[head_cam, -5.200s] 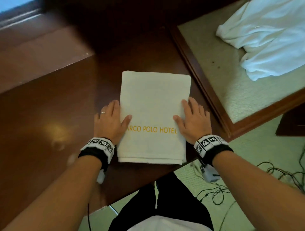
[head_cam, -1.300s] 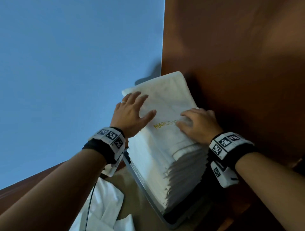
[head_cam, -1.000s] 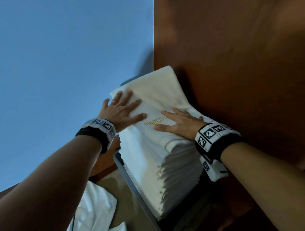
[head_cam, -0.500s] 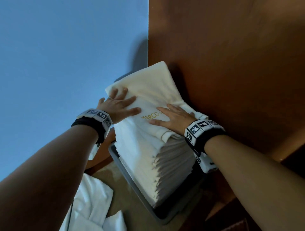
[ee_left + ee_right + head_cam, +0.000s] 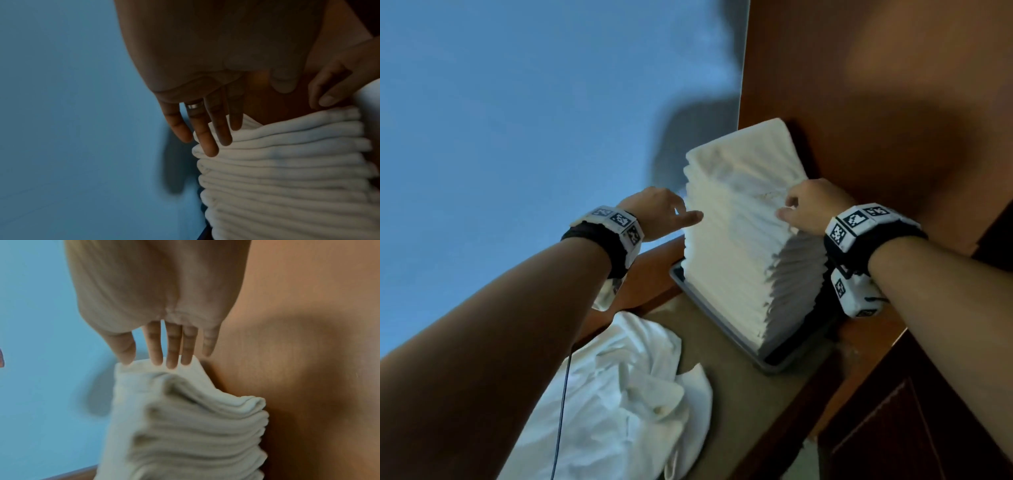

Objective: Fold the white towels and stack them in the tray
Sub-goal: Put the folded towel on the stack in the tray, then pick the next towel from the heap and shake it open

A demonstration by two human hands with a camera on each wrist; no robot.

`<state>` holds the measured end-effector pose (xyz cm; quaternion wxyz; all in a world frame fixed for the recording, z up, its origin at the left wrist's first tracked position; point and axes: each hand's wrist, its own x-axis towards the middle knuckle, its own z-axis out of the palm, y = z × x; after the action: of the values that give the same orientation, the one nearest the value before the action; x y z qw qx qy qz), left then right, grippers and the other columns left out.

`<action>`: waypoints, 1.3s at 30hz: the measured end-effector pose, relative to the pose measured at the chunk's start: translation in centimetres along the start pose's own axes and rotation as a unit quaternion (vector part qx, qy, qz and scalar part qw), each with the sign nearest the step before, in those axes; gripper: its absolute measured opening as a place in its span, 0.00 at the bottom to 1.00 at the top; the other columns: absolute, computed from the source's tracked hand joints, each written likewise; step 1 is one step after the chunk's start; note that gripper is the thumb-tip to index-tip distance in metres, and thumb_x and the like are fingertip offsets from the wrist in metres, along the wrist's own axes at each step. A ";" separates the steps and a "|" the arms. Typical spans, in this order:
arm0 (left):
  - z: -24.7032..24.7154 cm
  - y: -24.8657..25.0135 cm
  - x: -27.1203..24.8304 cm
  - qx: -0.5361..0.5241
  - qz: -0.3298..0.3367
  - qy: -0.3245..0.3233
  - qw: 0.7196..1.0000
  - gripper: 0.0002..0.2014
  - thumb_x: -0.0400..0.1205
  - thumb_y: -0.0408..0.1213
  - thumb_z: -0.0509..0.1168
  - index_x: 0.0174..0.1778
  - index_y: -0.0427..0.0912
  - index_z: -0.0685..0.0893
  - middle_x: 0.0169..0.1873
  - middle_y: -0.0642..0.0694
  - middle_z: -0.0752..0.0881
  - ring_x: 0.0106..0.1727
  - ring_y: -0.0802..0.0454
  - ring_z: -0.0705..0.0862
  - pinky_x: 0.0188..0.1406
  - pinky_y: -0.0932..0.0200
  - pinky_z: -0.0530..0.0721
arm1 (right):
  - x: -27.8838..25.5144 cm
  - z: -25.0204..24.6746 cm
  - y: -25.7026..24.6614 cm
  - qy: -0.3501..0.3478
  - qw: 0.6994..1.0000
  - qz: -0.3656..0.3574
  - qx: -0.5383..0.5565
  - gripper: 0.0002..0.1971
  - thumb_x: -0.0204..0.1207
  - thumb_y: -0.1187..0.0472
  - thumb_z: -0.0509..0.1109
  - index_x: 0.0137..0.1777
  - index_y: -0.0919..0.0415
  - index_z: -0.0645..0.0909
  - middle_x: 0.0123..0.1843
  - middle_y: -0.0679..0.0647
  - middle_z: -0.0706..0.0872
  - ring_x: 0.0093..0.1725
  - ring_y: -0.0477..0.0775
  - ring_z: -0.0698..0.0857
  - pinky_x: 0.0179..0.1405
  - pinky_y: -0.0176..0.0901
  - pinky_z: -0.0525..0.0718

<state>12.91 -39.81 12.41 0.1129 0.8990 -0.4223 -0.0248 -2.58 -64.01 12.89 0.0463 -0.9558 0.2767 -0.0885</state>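
From the head view I see a tall stack of folded white towels (image 5: 736,246) standing in a shallow grey tray (image 5: 726,337), pushed into the corner where the blue wall (image 5: 517,120) meets the brown wood panel (image 5: 893,102). The stack leans a little toward the panel. Folded edges show as many rounded ridges down its near faces; on the right side the layers fan out unevenly. A trace of gold lettering sits on the top towel, too blurred to read.

My left hand (image 5: 659,214) is at the stack's left edge near the top, fingers (image 5: 205,141) straight and spread, tips touching the upper folds; it holds nothing. A ring (image 5: 194,106) shows on one finger.

My right hand (image 5: 810,210) rests at the top right edge, fingers (image 5: 173,350) extended downward, tips on the top towel, thumb beside them; no pinch that I can make out.

The tray sits on a beige-topped surface with a wood border (image 5: 739,394). A crumpled white cloth (image 5: 619,394) lies near the tray, apart from it.
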 end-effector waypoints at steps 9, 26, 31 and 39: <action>5.0 -10.4 -12.6 0.005 -0.080 -0.058 0.995 0.16 0.79 0.61 0.66 0.53 0.55 0.89 0.55 0.50 0.90 0.59 0.45 0.87 0.61 0.45 0.85 | -11.1 8.1 -11.1 -0.166 0.983 -0.051 0.052 0.15 0.78 0.46 0.73 0.40 0.58 0.86 0.42 0.55 0.87 0.44 0.57 0.85 0.43 0.47 0.82; 28.4 -16.1 -17.6 -0.034 -0.153 -0.232 0.960 0.24 0.88 0.53 0.58 0.81 0.57 0.66 0.73 0.50 0.77 0.68 0.44 0.82 0.60 0.44 0.83 | -12.3 33.1 -15.7 -0.318 0.946 0.062 0.025 0.20 0.78 0.48 0.68 0.60 0.64 0.83 0.61 0.64 0.85 0.56 0.67 0.86 0.47 0.48 0.83; 34.0 -16.7 -17.8 -0.100 -0.242 -0.218 0.940 0.28 0.85 0.55 0.63 0.81 0.54 0.65 0.72 0.45 0.76 0.70 0.39 0.78 0.62 0.42 0.83 | -12.2 38.4 -14.7 -0.384 0.921 0.060 0.027 0.25 0.78 0.42 0.68 0.67 0.60 0.79 0.65 0.62 0.83 0.61 0.65 0.84 0.54 0.47 0.81; 37.2 -15.9 -19.6 -0.018 -0.242 -0.185 0.952 0.17 0.86 0.51 0.60 0.65 0.46 0.83 0.61 0.44 0.81 0.66 0.39 0.78 0.57 0.45 0.79 | -13.7 40.8 -13.4 -0.416 0.902 0.056 0.104 0.20 0.80 0.47 0.70 0.64 0.60 0.76 0.65 0.62 0.83 0.63 0.65 0.82 0.58 0.49 0.80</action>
<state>7.12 -21.82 -28.39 0.0397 0.9516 -0.2054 -0.2251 0.90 -43.77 -27.21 0.2616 -0.8782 0.2743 0.2915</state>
